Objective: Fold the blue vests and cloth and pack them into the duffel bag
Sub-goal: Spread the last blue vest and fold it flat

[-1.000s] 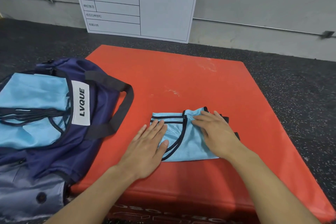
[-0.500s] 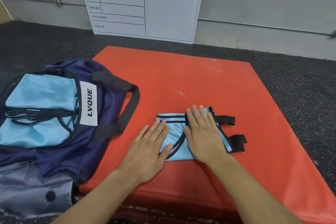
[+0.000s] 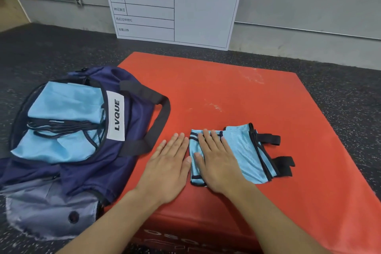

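Note:
A light blue vest with black trim lies folded small on the red mat, two black straps sticking out at its right side. My right hand presses flat on the vest's left half, fingers straight. My left hand lies flat on the mat just left of the vest, its thumb at the vest's edge. The navy duffel bag with a white LVQUE label sits open at the left, with folded blue vests inside it.
The bag's black handle loops onto the mat near my left hand. A white chart board leans on the grey wall behind. Dark speckled floor surrounds the mat.
My right hand has slid left across the folded vest, baring its right half and straps. My left hand has come off the vest onto the mat beside it.

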A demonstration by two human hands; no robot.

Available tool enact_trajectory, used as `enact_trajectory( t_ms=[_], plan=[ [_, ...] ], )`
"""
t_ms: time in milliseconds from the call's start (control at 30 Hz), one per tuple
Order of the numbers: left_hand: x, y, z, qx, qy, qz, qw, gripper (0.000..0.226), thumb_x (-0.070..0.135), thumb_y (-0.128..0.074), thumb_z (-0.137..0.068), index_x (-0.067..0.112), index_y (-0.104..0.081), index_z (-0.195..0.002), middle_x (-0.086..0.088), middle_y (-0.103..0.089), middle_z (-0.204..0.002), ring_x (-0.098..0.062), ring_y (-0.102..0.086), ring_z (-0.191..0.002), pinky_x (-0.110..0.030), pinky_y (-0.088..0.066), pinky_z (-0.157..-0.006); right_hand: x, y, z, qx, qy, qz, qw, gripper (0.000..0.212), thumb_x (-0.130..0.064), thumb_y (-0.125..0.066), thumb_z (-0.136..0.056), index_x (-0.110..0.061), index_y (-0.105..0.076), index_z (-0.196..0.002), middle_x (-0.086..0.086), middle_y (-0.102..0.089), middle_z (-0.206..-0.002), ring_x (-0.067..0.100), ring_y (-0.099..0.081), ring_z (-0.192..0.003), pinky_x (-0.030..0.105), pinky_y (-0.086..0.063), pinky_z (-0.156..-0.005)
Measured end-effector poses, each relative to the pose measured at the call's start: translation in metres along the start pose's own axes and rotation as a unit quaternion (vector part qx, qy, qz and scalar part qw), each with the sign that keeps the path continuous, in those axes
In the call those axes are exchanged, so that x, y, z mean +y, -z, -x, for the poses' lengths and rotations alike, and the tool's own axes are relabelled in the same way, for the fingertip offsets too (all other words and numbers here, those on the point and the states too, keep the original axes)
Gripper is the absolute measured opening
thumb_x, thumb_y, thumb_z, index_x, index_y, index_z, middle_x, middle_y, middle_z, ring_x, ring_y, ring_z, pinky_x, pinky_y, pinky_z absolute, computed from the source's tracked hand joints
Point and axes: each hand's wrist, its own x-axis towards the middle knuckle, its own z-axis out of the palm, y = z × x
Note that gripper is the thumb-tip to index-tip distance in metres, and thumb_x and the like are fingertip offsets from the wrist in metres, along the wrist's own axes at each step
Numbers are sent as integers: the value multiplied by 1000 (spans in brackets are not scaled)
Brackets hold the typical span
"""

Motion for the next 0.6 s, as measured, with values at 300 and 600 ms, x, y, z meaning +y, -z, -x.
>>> enact_trajectory(
  t_ms=[300,600],
  plan=[
    [-8,18,9,4,-1,-12,1000,62,43,-18,-105,12,-37,-155,-1,-31,-163,-12,-22,-153,-37,-14,-122,-17,-8,0,-9,62,-6,998,98,-68,28,-84,-26,-10,-164,-4,1,-171,13,11,-157,42,-1,-128],
    [1,42,19,-68,-123,53,989,66,48,-9,-102,19,-17,-161,7,-7,-168,0,5,-153,-29,0,-124,-8,15,61,-14,162,-11,987,49,-51,-28,-108,-34,-43,-152,-1,-4,-171,10,11,-157,38,2,-128]
  ],
)
